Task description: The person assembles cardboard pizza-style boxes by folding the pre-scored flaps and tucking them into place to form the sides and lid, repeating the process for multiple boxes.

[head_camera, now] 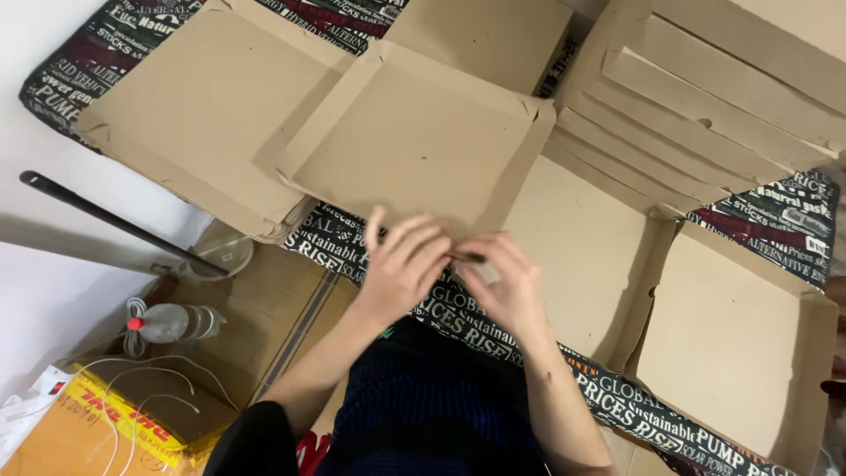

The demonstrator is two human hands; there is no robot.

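Both hands (pixel 454 273) seemingly at box (pixel 423 141) near edge

A work surface covered by a dark cloth (pixel 617 401) printed with white lettering carries brown cardboard box trays: one half-folded tray (pixel 414 141) just beyond the hands, an open tray (pixel 736 348) to their right, a stack (pixel 696 115) far right, and another stack (pixel 198 110) far left.

I cannot see the near flap of the cardboard box (pixel 414 141) under my fingers (pixel 414 247). The stack of boxes (pixel 705 97) runs off frame.
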